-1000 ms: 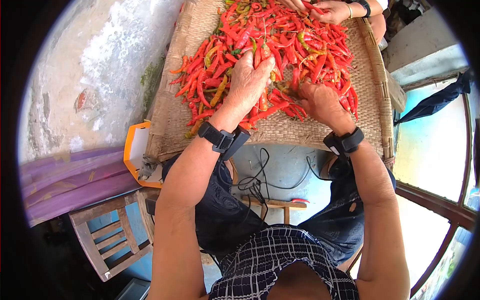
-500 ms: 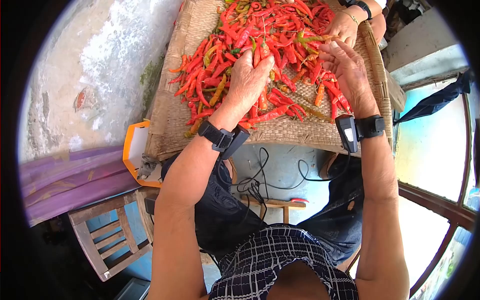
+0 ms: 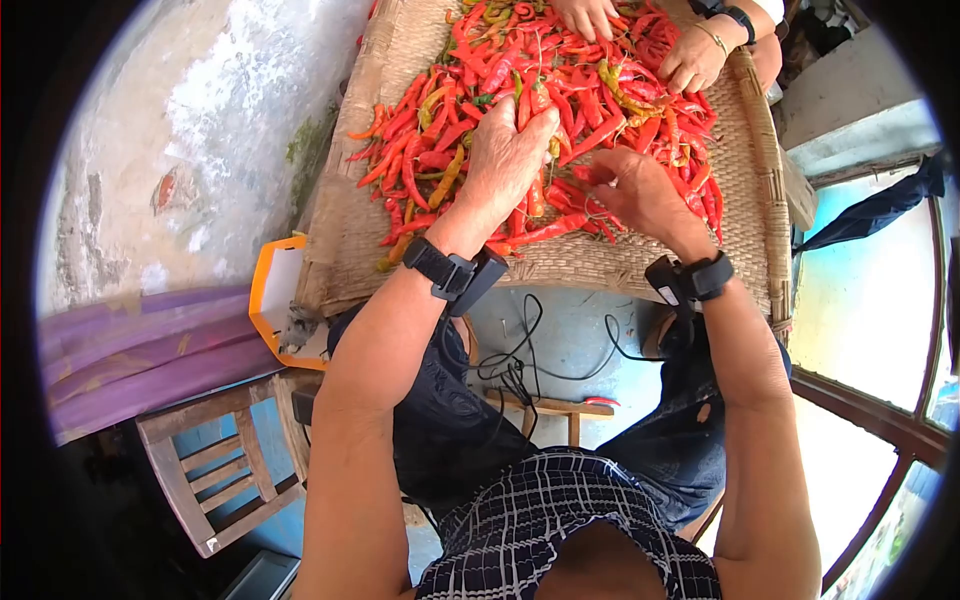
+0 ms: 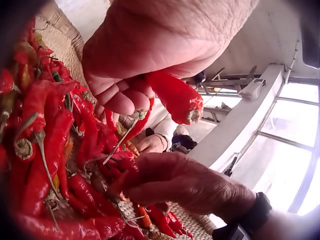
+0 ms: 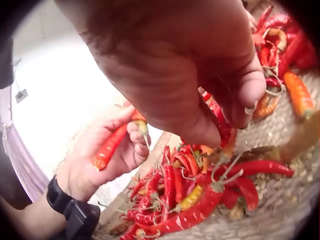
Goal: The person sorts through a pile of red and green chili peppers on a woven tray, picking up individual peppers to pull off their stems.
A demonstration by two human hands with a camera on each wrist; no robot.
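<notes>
A heap of red chili peppers (image 3: 590, 85), with some green and yellowish ones among them, covers a woven tray (image 3: 740, 150). My left hand (image 3: 508, 150) is curled round red chili peppers over the near left of the heap. In the left wrist view the stemless end of one red chili pepper (image 4: 175, 100) sticks out below the palm. To its right, my right hand (image 3: 640, 195) bends low over the peppers. Its fingers and thumb pinch a red chili pepper (image 5: 217, 115) in the right wrist view; the hand hides part of it.
Another person's hands (image 3: 700, 55) reach into the heap from the far side. A wall (image 3: 200, 130) stands at the left and a window (image 3: 850, 300) at the right. Below the tray are black cables (image 3: 520, 360), a wooden stool (image 3: 560, 408) and a wooden chair (image 3: 225, 460).
My right hand moved right to the tray's side, near the other person's hand, then came back left over the near peppers. The left hand kept its hold. The other person's hands shifted.
</notes>
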